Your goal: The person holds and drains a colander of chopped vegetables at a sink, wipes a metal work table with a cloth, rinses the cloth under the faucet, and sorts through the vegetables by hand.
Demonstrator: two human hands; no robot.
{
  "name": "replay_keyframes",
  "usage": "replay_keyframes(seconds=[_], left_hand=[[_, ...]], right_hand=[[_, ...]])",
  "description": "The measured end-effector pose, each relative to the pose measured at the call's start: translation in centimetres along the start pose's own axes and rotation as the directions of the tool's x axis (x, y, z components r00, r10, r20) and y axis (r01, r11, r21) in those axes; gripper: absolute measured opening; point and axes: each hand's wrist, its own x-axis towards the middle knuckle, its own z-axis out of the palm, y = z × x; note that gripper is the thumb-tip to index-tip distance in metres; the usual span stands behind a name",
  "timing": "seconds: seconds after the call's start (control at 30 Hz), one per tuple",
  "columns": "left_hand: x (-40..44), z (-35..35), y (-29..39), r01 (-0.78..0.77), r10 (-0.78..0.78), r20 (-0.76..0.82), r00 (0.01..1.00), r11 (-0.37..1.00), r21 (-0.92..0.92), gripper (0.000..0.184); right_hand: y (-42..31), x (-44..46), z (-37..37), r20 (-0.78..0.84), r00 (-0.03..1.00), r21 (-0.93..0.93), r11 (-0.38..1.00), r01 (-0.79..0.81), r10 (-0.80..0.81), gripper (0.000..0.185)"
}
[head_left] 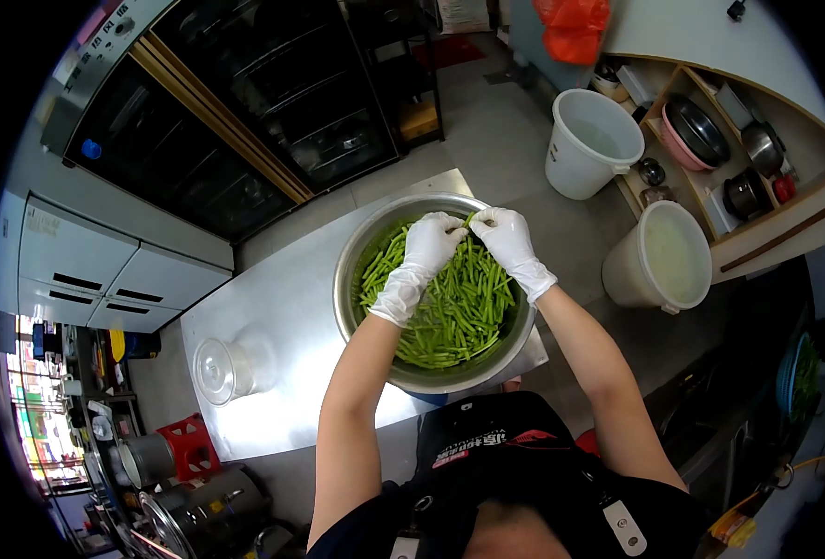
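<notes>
A wide metal basin (pixel 343 284) holds many short cut pieces of green beans (pixel 464 303). Over its far side, my left hand (pixel 431 244), in a white glove, is closed in a pinch with the fingertips pointing right. Close beside it, my gloved right hand (pixel 506 240) pinches as well, its fingertips pointing left. Between the two sets of fingertips a bit of green bean (pixel 469 221) shows; the fingers cover most of it.
The basin stands on a metal table (pixel 282 317), with a clear lidded plastic container (pixel 222 371) at its left. Two white buckets of liquid, a far one (pixel 599 140) and a nearer one (pixel 659 261), stand right, beside a shelf (pixel 710 102) of pots. Dark glass-door cabinets (pixel 263 84) line the back.
</notes>
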Motion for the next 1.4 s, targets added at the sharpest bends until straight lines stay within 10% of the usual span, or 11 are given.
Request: replay_keyframes(seconds=[0.3,0.47,0.53,0.67,0.77,0.9,1.1,1.4], left_hand=[[-1.3,0.2,0.3,0.015,-0.013,0.069,0.998,1.0,-0.021,0.019],[-1.9,0.5,-1.7,0.003,-0.013,0.195,0.981,0.999,0.047,0.019],[-2.0,0.3,-2.6,0.064,-0.067,0.193,0.979,0.998,0.02,0.022],[-1.4,-1.1,-2.6,0.061,-0.096,0.134,0.986,0.969,0.24,0.059],[-2.0,-1.4,-3.6,0.117,-0.117,0.012,0.993,0.993,-0.007,0.053],[-4.6,-2.7,-1.1,0.112,-0.111,0.01,0.994,0.991,-0.075,0.043],[-9.1,-2.6,13.0,0.318,-0.32,-0.029,0.947,0.947,-0.051,0.037],[-10.3,5.7,24.2,0.018,-0.013,-0.095,0.995,0.999,0.051,0.035]], right_hand=[[-1.4,-2.4,0.9,-0.112,0.993,-0.015,0.999,-0.04,0.038,0.01],[0.8,-3.3,-0.8,-0.332,0.923,-0.3,0.949,0.093,-0.195,0.006],[1.3,-3.6,-3.8,-0.353,0.936,-0.034,0.999,-0.004,-0.009,0.005],[2.6,-6.7,-12.7,-0.409,0.889,-0.259,0.96,0.102,-0.205,0.008],[4.7,-12.2,-20.2,-0.537,0.843,-0.234,0.967,-0.105,-0.039,0.008],[8.1,-22.4,-31.0,-0.709,0.659,-0.001,0.934,-0.356,0.25,0.011],[5.5,-38.5,-46.3,-0.978,0.208,-0.097,0.916,-0.39,-0.015,0.01],[2.1,-59.3,-56.1,-0.862,-0.344,-0.171,0.852,-0.494,-0.373,0.012]])
